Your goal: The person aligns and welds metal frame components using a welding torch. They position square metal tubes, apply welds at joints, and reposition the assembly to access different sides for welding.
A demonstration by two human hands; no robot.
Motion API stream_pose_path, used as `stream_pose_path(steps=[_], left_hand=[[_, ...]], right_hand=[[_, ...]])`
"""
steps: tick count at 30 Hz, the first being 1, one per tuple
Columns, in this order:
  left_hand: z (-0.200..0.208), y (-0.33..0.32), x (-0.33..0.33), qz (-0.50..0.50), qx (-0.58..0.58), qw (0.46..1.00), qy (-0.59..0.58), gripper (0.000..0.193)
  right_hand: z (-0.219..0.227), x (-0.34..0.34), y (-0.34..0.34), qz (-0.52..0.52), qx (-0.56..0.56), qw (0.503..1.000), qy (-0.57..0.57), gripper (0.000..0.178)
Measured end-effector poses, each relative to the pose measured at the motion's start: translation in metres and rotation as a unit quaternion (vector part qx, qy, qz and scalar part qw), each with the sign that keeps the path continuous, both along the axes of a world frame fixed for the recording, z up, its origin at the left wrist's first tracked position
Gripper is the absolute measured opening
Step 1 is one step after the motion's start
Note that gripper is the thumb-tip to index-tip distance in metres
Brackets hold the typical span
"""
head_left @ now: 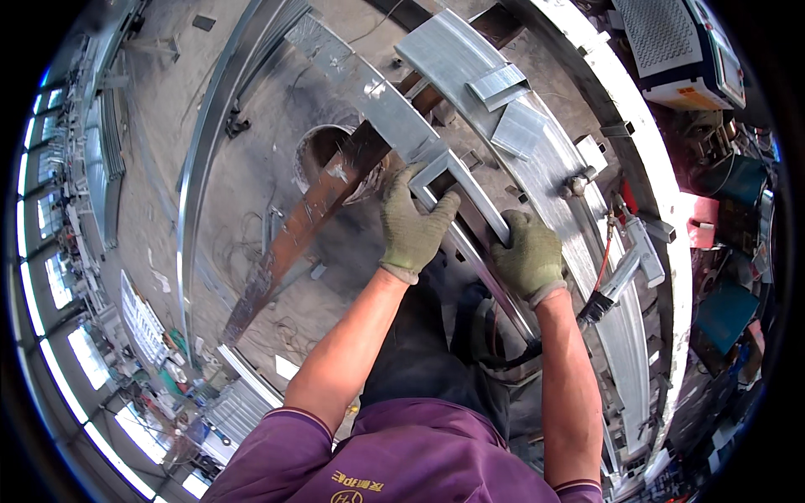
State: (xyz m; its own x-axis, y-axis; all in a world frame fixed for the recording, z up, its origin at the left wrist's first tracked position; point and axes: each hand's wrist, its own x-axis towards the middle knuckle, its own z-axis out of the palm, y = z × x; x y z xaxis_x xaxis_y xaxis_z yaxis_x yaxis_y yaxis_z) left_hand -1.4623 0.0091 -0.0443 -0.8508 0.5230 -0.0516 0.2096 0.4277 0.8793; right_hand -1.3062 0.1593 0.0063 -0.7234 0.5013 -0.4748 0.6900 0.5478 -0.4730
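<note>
Both my hands wear olive-green knit gloves. My left hand is closed on the near side of a small U-shaped metal bracket, its thumb over the edge. The bracket lies against a long flat steel bar running away to the upper left. My right hand is curled around the lower end of the bracket's long arm; its fingertips are partly hidden. Beneath the hands a narrow metal rail slopes down towards my legs.
A wide galvanized channel curves along the right, carrying two short metal offcuts and a grey gun-shaped tool with a hose. A rusty beam crosses left of me, over a round bucket. A perforated machine stands far right.
</note>
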Motion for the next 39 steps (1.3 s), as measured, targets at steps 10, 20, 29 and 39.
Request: stream_pose_path(steps=[10,20,29,39], left_hand=[[0.003,0.0,-0.002,-0.032,-0.012,0.999,0.0,0.059],[-0.008,0.0,-0.004,-0.008,0.024,1.0,0.005,0.061],[-0.013,-0.001,-0.003,0.006,0.038,0.996,0.086,0.061],[-0.009,0.002,-0.001,-0.009,0.051,0.997,0.066,0.063]], right_hand=[[-0.005,0.004,0.005,-0.002,-0.033,0.999,0.0,0.048],[0.005,-0.004,0.002,-0.073,-0.067,0.995,-0.017,0.055],[0.023,0.141,0.035,-0.311,0.192,0.905,0.218,0.053],[-0.001,0.208,0.061,-0.591,-0.254,0.714,0.276,0.052]])
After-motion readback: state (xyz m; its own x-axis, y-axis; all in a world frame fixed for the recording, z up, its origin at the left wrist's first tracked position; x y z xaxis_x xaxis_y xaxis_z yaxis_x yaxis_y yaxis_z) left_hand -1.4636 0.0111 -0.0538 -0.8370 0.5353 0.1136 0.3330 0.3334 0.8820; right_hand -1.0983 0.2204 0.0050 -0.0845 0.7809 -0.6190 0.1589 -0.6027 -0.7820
